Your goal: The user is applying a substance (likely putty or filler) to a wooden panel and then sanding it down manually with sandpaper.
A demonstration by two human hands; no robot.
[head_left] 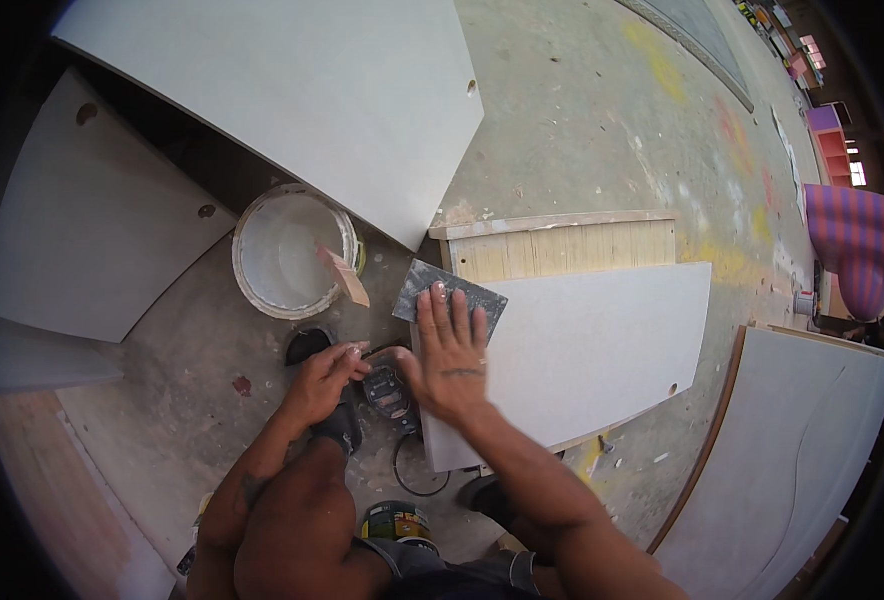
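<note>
My right hand (450, 350) lies flat with its fingers spread on a grey rectangular sheet, which looks like sandpaper (495, 300). That sheet rests at the far left corner of a white panel (592, 350) and reaches past its edge. Just left of the panel, my left hand (330, 378) is held above my knee with its fingers curled together. What they hold, if anything, is hidden. Between my hands stands a dark power tool (390, 392), apparently a sander. Beyond my left hand is a white bucket (245, 285) with a wooden stick (344, 277) leaning at its rim.
Under the panel is a pale wooden box (562, 247). Large white boards lean or lie at the upper left (292, 90), the left (82, 210) and the lower right (772, 450). A black cable (398, 470) loops near my feet, beside a paint can (397, 522).
</note>
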